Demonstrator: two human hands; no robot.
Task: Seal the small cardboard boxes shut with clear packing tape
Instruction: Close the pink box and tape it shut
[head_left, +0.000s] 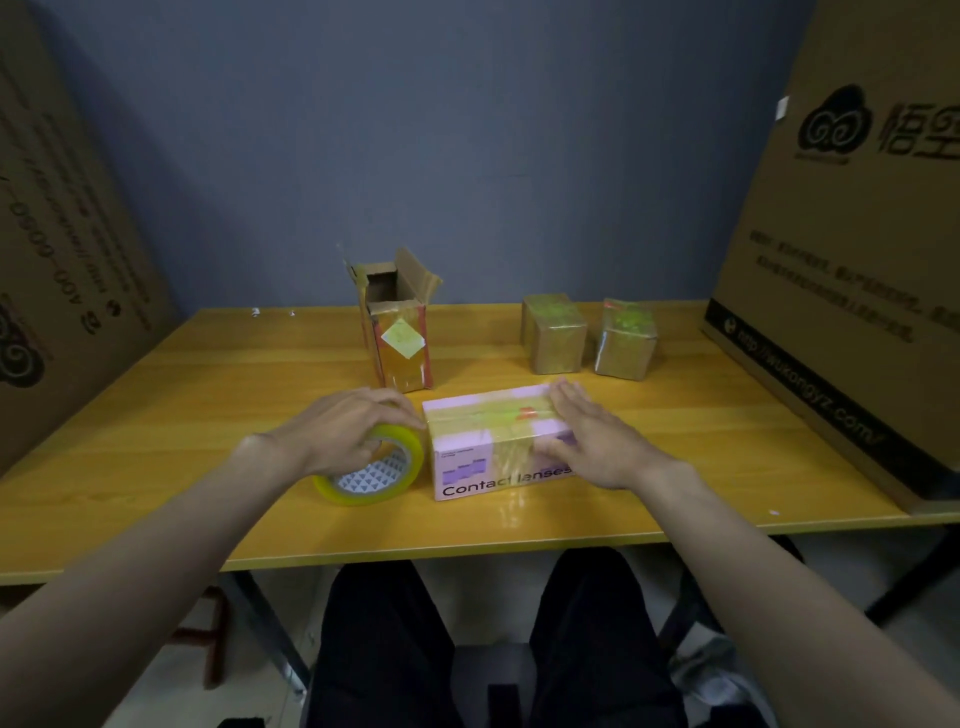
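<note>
Pink box (488, 447) on the table (675, 467), between the hands. Right hand (592, 436) lies flat, fingers straight, pressing its taped top; left hand (343, 426) grips the tape roll (374, 467) just beside it.

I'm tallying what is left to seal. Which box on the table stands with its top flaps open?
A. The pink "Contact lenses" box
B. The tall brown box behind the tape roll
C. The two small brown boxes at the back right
B: the tall brown box stands upright with its top flaps raised and its inside showing.
</note>
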